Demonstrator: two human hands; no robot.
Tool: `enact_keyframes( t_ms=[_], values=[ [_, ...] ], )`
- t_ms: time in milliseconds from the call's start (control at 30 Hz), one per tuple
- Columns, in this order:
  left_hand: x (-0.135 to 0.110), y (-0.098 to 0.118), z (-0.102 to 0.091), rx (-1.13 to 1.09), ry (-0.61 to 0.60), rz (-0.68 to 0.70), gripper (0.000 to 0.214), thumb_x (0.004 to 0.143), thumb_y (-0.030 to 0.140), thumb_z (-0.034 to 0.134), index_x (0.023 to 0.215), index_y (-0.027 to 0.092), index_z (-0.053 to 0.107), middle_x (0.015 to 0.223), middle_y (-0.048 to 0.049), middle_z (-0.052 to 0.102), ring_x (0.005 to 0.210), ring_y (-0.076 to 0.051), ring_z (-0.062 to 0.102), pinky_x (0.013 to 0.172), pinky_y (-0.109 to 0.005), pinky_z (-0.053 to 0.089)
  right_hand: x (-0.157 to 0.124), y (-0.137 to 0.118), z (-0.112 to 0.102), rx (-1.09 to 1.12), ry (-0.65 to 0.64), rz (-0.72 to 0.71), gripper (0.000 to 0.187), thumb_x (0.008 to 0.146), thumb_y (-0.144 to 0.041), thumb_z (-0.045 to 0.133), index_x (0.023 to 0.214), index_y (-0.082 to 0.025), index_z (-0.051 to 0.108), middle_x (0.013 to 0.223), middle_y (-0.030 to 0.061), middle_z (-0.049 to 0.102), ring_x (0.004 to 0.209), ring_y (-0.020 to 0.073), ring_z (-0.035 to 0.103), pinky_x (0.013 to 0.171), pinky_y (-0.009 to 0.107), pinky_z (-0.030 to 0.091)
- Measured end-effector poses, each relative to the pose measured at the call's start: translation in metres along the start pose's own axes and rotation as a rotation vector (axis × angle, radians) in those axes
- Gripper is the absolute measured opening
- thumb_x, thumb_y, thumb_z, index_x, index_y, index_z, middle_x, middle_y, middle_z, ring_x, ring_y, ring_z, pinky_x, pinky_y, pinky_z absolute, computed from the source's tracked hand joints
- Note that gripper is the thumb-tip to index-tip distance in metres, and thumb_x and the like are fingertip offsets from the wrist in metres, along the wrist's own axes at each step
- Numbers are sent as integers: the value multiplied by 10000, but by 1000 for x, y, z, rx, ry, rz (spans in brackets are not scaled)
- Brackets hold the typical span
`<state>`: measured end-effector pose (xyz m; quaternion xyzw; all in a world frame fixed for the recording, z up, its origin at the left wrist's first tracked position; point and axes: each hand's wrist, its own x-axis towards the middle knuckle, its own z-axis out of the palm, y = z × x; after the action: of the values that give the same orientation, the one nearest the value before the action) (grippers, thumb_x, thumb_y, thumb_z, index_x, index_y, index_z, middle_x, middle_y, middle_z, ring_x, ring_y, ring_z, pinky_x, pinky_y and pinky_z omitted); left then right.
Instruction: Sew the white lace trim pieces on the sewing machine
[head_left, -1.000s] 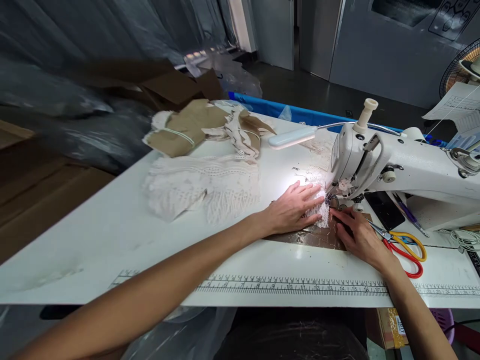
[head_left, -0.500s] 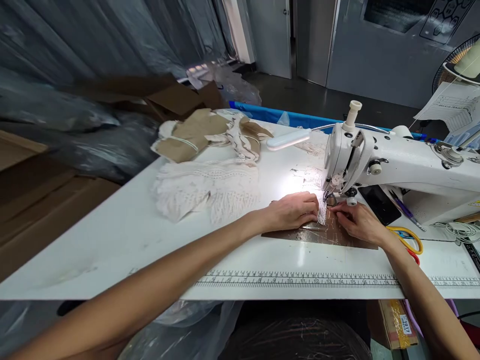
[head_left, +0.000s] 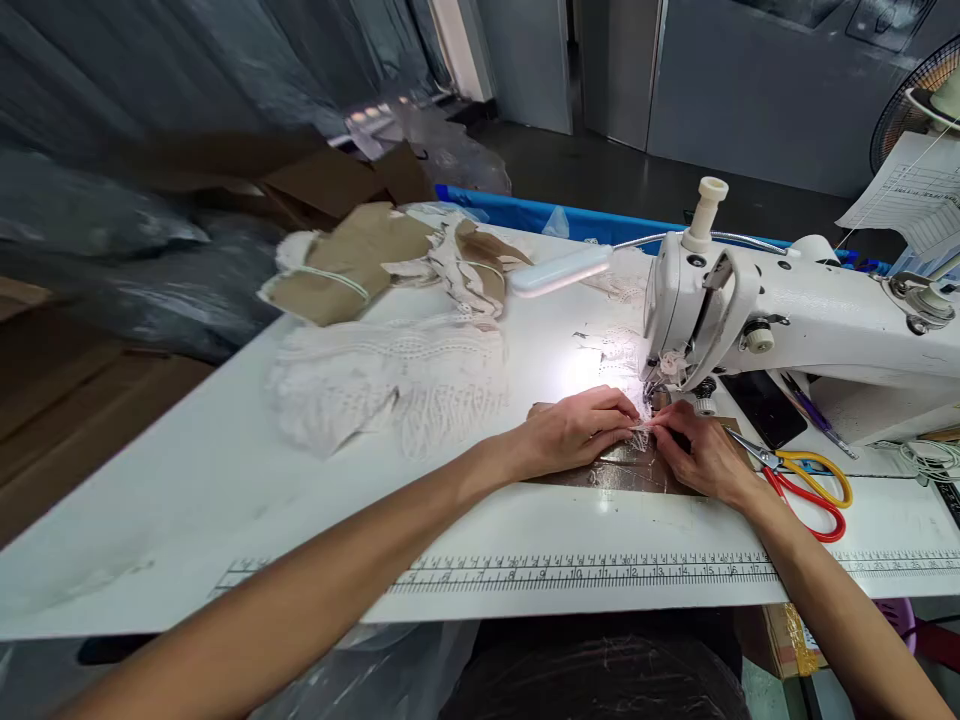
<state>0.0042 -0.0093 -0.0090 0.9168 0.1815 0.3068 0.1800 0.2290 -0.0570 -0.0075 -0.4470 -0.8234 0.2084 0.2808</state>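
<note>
right hand closer, lace at fingertips

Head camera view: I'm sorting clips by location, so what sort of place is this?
Probably a sewing workshop: a white sewing machine stands on a table printed with a ruler scale, and pale lacy fabric lies on it near the tied bundles.

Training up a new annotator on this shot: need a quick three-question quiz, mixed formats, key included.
1. True or false: the scissors lie nearer the left hand than the right hand.
2. What do both hands pinch in front of the sewing machine? A) printed paper B) lace C) ballpoint pen
3. Fill in: one scissor handle loop is yellow, the other ____.

Key: 1. False, they lie beside the right hand. 2. B. 3. Red.
</note>
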Motion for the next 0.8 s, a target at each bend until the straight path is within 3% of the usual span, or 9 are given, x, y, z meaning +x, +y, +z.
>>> enact_keyframes(
  t_ms=[100,233,333,467,567,700,800],
  values=[
    [1,1,1,-29,108,-27,217,1006,210,480,914,143,665,927,-78,715,854,-153,693,754,-273,598,-3,3,1,-29,71,56,218,962,-231,462,1011,-171,665,1002,90,640,841,186,653,772,306,540],
    [2,4,-1,6,221,-72,146,975,165,485,957,138,628,955,-85,733,878,-154,710,758,-266,607,-6,1,4,-200,-40,-33,311,925,-192,486,1200,-183,632,1071,115,588,860,208,604,799,355,545],
    [0,2,-1,61,131,-18,168,972,164,450,978,136,616,993,-96,739,861,-155,719,754,-273,621,-6,-3,5,-312,-122,-102,365,887,-145,508,1224,-192,640,999,109,575,893,234,559,837,396,532],
    [-4,-3,3,203,21,130,214,987,160,410,940,147,619,1072,-90,730,940,-170,708,954,-388,589,-9,-5,2,-300,-125,-141,287,872,-130,511,1076,-175,707,942,104,568,874,222,533,799,368,524],
    [-5,-5,7,280,13,190,206,986,146,422,963,149,627,1096,-77,727,1005,-182,686,1033,-432,536,-11,-5,-1,-250,-103,-183,289,850,-121,522,1042,-188,727,965,100,576,907,220,535,828,372,512],
    [-4,-3,8,329,14,190,193,988,150,436,1015,144,626,1063,-88,727,952,-194,667,879,-396,567,-13,-4,0,-187,-119,-180,331,836,-117,538,1073,-236,736,1001,82,593,949,215,543,885,390,491],
    [-2,-1,6,383,-68,216,228,996,118,412,968,159,634,1017,-71,730,841,-162,647,784,-344,543,-12,-5,0,-173,-141,-153,338,828,-110,549,1063,-250,746,994,74,599,948,212,546,894,396,484]
  ],
)
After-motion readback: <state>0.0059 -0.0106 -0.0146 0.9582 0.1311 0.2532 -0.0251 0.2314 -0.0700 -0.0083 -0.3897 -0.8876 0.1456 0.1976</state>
